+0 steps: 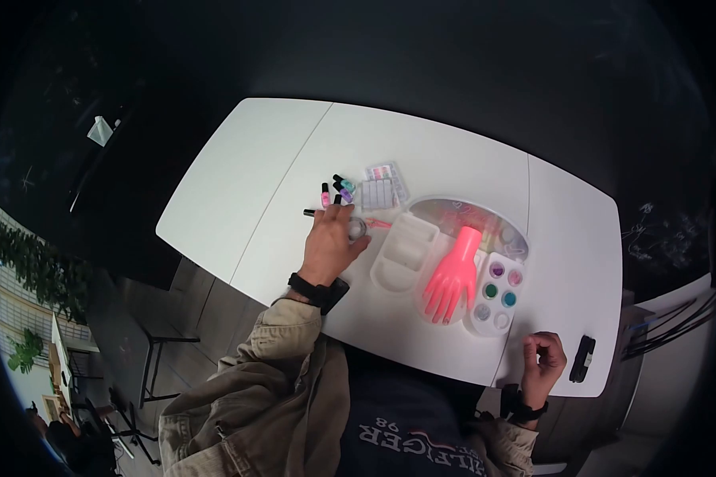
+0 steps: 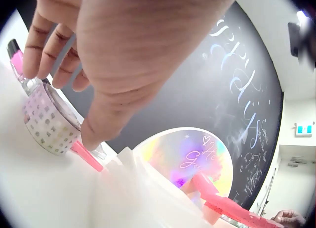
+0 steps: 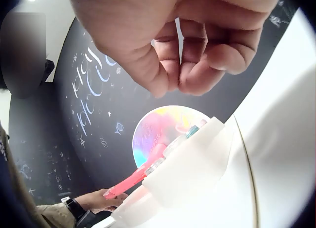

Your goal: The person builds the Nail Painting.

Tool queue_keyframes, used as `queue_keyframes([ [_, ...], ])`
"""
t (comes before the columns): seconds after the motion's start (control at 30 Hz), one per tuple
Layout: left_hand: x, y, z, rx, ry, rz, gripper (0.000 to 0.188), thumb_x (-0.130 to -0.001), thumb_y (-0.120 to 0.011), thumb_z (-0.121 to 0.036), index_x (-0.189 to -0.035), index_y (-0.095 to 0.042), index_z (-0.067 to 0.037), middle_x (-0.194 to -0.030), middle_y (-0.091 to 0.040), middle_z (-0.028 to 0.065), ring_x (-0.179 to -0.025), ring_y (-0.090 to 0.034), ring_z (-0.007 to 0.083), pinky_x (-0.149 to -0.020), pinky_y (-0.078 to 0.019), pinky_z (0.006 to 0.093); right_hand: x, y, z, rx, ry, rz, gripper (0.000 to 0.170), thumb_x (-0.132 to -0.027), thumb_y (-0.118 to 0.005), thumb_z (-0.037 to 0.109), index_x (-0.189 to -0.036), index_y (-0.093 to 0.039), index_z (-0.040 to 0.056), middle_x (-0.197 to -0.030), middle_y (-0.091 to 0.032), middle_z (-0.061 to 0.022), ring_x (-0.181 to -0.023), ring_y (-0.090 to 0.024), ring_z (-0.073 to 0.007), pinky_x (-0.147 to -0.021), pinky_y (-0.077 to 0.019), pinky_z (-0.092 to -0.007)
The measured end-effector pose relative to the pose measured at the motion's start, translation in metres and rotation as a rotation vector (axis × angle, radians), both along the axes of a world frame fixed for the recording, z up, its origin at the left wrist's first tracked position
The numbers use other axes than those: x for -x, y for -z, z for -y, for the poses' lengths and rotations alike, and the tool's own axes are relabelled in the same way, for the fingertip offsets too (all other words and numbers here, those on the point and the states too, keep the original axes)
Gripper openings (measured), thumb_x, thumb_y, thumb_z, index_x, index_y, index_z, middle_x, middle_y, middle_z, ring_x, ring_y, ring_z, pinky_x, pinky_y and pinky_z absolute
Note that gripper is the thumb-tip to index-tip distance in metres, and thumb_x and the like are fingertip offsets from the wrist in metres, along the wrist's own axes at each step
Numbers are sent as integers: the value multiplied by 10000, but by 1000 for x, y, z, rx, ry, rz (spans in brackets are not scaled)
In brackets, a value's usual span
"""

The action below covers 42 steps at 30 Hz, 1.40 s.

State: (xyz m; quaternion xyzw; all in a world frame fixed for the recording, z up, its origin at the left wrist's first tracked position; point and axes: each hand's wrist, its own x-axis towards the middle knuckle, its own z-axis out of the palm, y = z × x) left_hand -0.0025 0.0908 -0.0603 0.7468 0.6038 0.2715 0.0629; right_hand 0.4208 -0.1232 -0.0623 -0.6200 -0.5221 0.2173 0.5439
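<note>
My left hand point(image 1: 328, 245) reaches over a roll of patterned tape point(image 2: 52, 119), with the thumb on one side and the fingers spread along the other. Small nail polish bottles point(image 1: 343, 189) in pink, purple and teal lie just beyond those fingers. A pink tool point(image 2: 88, 156) pokes out beside the roll, under the thumb. Off to the right, my right hand point(image 1: 542, 364) hovers near the table's front edge, fingers loosely curled and thumb tip against a fingertip. Nothing shows in it. Between the hands lies a bright pink model hand point(image 1: 453, 274), fingers toward me.
The model hand rests by a white compartment tray point(image 1: 402, 258) with a mirrored lid point(image 1: 497, 222) behind. Glitter pots fill a white holder point(image 1: 477, 324) on its right. Clear nail boxes point(image 1: 378, 193) sit beyond the tray. A black object point(image 1: 583, 359) lies at the table's right end.
</note>
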Motion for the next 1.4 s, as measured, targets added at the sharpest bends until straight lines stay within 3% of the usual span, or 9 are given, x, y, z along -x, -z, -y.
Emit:
queue_keyframes([
  [0.27,0,14,-6,43,43,83,521,-832,-881,-177,-1287,-709,10,-1122,-728,227,-1022,-705,449,-908,-598,509,-8,23,-1,34,-3,-207,91,-989,-787,-30,-961,-703,-7,-996,-684,-46,-837,-595,-102,-786,-490,-250],
  [0.43,-12,-12,3,94,38,173,494,-843,-873,-147,-1281,-709,11,-1135,-726,232,-1005,-710,433,-892,-604,493,-6,27,-3,55,6,-274,91,-998,-780,-33,-965,-700,-4,-990,-685,-35,-848,-601,-92,-788,-488,-250],
  [0.53,-21,-30,11,-67,232,201,485,-876,-879,-128,-1302,-697,13,-1152,-741,195,-961,-742,359,-830,-617,431,-8,31,-2,74,27,-326,89,-1005,-783,-24,-968,-705,-2,-984,-689,-23,-850,-604,-85,-782,-486,-249],
  [0.77,-65,-25,29,-5,442,157,577,-874,-882,-93,-1404,-659,-44,-1373,-689,155,-1206,-678,394,-1014,-603,470,-9,34,-2,118,7,-399,88,-1015,-797,10,-980,-716,7,-961,-702,-3,-820,-597,-71,-766,-480,-243],
  [1.07,-64,-26,28,12,521,102,559,-845,-894,-90,-1361,-684,-39,-1342,-692,150,-1220,-680,375,-1017,-603,455,-9,34,-2,136,6,-387,88,-1017,-800,14,-993,-716,9,-942,-702,7,-823,-595,-67,-768,-486,-241],
  [1.17,-62,-27,27,129,513,95,526,-844,-903,-105,-1330,-711,-42,-1324,-678,142,-1209,-692,349,-986,-615,446,-9,34,-2,127,-6,-393,83,-1018,-797,8,-1001,-717,7,-936,-698,11,-826,-592,-65,-769,-487,-240],
  [1.4,-63,-26,30,84,489,113,540,-813,-932,-118,-1320,-750,-85,-1250,-634,105,-1099,-695,298,-929,-622,419,-8,35,-3,132,-4,-384,79,-1015,-798,-5,-1009,-721,11,-920,-690,20,-814,-580,-57,-764,-483,-230],
])
